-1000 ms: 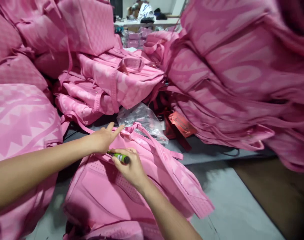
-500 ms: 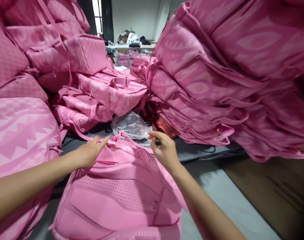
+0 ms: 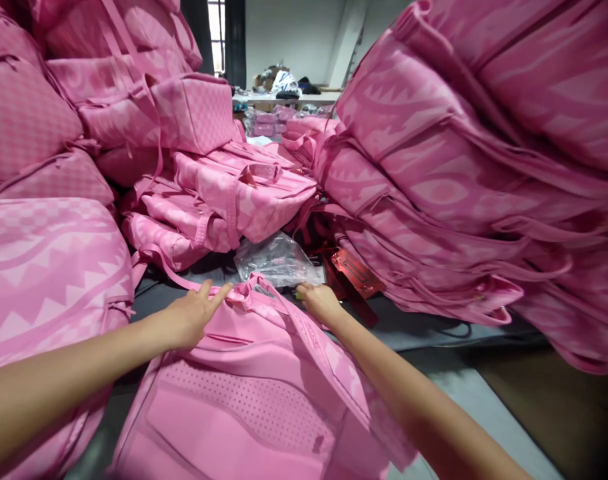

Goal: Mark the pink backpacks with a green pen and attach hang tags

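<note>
A pink backpack lies before me with its padded, dotted back panel facing up. My left hand rests on its upper left edge with its fingers apart, beside the top handle. On the other side of that handle, my right hand is closed at the backpack's far edge. A small green spot shows at its fingertips, too little to tell what is held. Across the right side of the bag runs a pink shoulder strap, partly behind my right forearm.
Just beyond lies a clear plastic bag, with a red tag to its right. Pink backpacks are heaped at the left and the right. Another backpack stands close on my left. A far table holds assorted items.
My right hand has turned and lowered slightly. A dark rounded end that showed in it is now hidden. My left hand keeps its place on the bag, while the whole view has shifted.
</note>
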`<state>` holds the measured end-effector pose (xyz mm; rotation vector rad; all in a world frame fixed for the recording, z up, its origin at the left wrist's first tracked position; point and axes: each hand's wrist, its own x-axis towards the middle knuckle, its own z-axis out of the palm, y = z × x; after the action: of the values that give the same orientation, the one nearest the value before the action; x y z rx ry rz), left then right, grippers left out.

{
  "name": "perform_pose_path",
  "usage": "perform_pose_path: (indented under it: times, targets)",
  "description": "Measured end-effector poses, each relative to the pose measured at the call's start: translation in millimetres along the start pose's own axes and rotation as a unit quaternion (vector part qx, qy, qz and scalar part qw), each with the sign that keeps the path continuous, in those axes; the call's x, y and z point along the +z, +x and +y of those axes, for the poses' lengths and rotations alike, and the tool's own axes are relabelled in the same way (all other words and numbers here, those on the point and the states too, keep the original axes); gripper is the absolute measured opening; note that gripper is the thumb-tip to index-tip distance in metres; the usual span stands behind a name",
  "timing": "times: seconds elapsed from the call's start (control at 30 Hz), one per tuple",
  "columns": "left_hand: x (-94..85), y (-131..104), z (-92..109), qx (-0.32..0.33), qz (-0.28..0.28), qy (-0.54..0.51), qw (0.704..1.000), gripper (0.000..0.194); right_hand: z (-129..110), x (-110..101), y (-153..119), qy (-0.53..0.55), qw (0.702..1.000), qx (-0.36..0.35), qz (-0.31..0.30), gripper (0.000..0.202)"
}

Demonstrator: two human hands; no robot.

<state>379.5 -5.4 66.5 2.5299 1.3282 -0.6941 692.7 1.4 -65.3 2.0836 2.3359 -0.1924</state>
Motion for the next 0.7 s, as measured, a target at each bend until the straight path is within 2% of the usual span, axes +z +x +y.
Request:
perform_pose_path:
  times: [0.13, 0.23, 0.27, 0.33, 0.4, 0.43, 0.5, 0.63, 0.7]
  targets:
    - [1.2, -0.2, -3.1, -0.004, 0.005, -0.005, 1.000, 0.097, -2.1, -14.7, -13.1, 0.071, 0.994, 0.053, 0.064, 0.014]
    - [6.1, 0.7, -7.2, 0.011, 0.032, -0.012, 0.999, 0.099, -8.9, -40.7, -27.9, 0.132, 0.973, 0.129, 0.141, 0.021]
    - [8.1, 1.6, -8.1, 0.016, 0.040, -0.013, 0.999, 0.101, -13.9, -51.6, -33.9, 0.192, 0.954, 0.151, 0.172, 0.024]
    - [11.2, 3.7, -8.8, 0.013, 0.049, -0.012, 0.999, 0.108, -30.1, -73.3, -46.4, 0.361, 0.894, 0.161, 0.212, 0.029]
    - [12.8, 4.3, -8.4, 0.003, 0.054, -0.010, 0.998, 0.111, -53.5, -90.4, -57.8, 0.504, 0.833, 0.124, 0.191, 0.031]
    - [13.3, 3.4, -8.3, 0.003, 0.060, -0.015, 0.998, 0.109, -66.9, -95.7, -62.2, 0.533, 0.825, 0.097, 0.164, 0.032]
    - [15.3, -1.9, -9.2, 0.009, 0.079, -0.045, 0.996, 0.103, -94.2, -99.5, -67.8, 0.529, 0.839, 0.044, 0.120, 0.028]
    - [27.9, -23.5, -15.4, 0.003, 0.120, -0.174, 0.977, 0.082, -137.5, -90.5, -66.2, 0.405, 0.902, -0.067, 0.132, 0.015]
    - [37.0, -34.7, -18.8, 0.008, 0.146, -0.242, 0.959, 0.076, -151.3, -86.3, -62.2, 0.350, 0.924, -0.110, 0.110, 0.010]
